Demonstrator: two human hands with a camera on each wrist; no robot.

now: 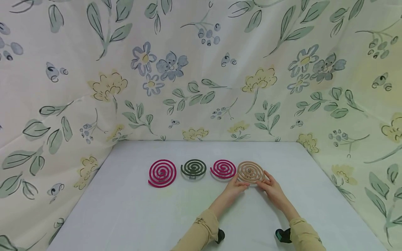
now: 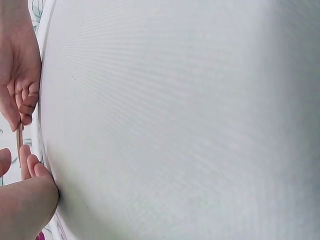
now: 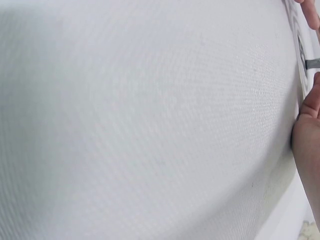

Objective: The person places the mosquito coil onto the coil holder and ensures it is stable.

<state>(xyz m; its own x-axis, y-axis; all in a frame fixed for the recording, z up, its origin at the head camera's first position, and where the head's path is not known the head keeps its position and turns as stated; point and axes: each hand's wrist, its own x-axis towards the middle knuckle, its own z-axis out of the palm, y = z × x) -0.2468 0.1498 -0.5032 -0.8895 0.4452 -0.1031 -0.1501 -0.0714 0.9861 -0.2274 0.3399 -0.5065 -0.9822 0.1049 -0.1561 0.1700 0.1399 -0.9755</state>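
A tan mosquito coil (image 1: 250, 172) is at the right end of a row of coils, tilted toward me. My left hand (image 1: 233, 190) holds its lower left edge, thumb at the side and fingers below. At its lower right edge, my right hand (image 1: 272, 190) pinches it between thumb and fingers. Edge-on, the tan coil (image 2: 19, 135) shows as a thin strip between both hands in the left wrist view. A grey metal tab (image 3: 312, 64) appears between the hands in the right wrist view. To the left is a magenta coil (image 1: 223, 169), close to the tan one.
Further left are a dark green coil (image 1: 193, 168) and a larger magenta coil (image 1: 162, 173), apart from each other. Small supports show under some coils. The white table (image 1: 132, 216) meets a floral cloth (image 1: 201, 104) at its back and sides.
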